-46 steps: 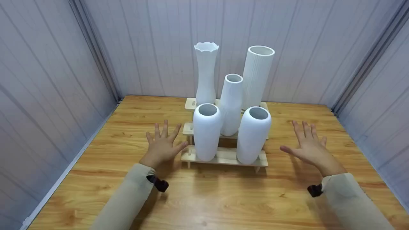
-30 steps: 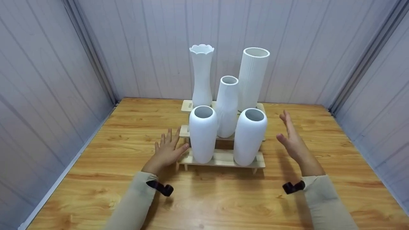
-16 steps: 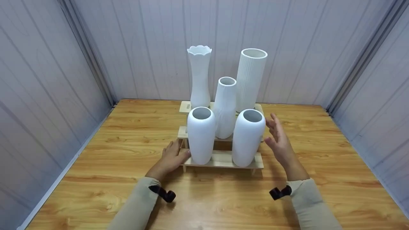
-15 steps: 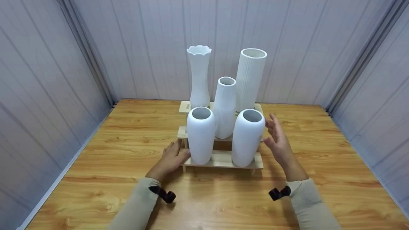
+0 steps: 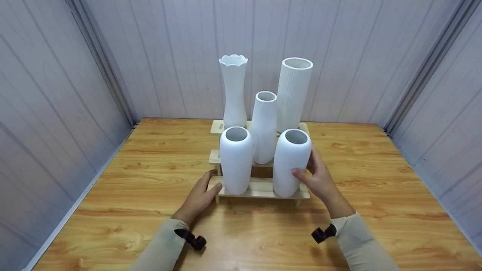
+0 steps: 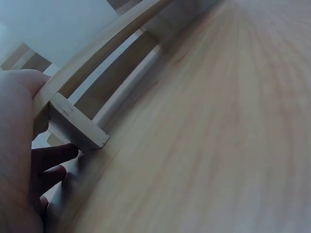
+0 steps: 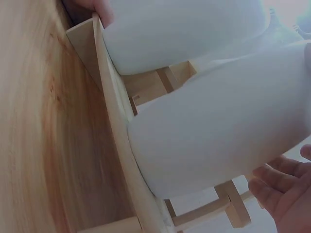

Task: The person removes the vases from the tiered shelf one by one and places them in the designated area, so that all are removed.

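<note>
A tiered wooden stand (image 5: 261, 184) bears several white vases. My left hand (image 5: 198, 195) grips the left end of its lowest shelf, thumb on top; in the left wrist view the fingers (image 6: 56, 158) curl beside and below the board, near a leg. My right hand (image 5: 320, 181) is round the right side of the smooth front right vase (image 5: 288, 169), with the thumb across its front and the fingers mostly hidden behind. That vase stands upright on the lowest shelf. The front left vase (image 5: 236, 165) stands beside it, close to my left thumb.
A tapered vase (image 5: 263, 128) stands on the middle shelf. Behind it, on the top shelf, are a scalloped-rim vase (image 5: 234, 94) and a ribbed cylindrical vase (image 5: 295, 94). Panelled walls (image 5: 180, 56) enclose the wooden table (image 5: 150, 169) at the back and sides.
Both hands have come inward from beside the stand. The left now grips the lowest shelf's end, and the right has closed round the front right vase. The vases keep their places.
</note>
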`<state>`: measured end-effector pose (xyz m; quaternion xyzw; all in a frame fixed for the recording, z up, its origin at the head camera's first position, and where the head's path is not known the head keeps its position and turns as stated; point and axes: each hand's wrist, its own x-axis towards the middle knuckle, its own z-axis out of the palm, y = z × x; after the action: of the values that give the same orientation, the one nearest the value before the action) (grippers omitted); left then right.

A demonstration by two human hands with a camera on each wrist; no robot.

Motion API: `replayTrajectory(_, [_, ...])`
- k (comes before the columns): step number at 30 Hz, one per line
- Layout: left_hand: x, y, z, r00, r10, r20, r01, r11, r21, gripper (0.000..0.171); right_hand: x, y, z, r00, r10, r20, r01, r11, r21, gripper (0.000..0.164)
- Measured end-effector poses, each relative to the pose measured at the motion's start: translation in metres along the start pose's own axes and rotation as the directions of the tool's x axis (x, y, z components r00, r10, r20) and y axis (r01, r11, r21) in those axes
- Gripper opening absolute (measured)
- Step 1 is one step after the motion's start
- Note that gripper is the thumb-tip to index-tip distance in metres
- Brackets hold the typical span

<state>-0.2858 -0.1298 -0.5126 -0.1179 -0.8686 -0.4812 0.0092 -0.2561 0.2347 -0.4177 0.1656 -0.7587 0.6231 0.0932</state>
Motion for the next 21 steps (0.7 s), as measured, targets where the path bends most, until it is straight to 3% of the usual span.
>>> replayTrajectory(8, [-0.0051,-0.0005,0.0011,0.998,0.010,-0.057,-0.015,0.995,-0.094,0.045,-0.0018,0.0023,0.0048,0.998,0.041,0.046,-0.040,0.999,-0.020,0.084])
replayTrajectory(21, [-0.0067,0.0015,-0.0002,0.997,-0.054,-0.049,0.042,0.975,-0.217,0.030,-0.0028,0.0026,0.0042,0.998,0.048,0.044,-0.047,0.999,-0.026,0.083])
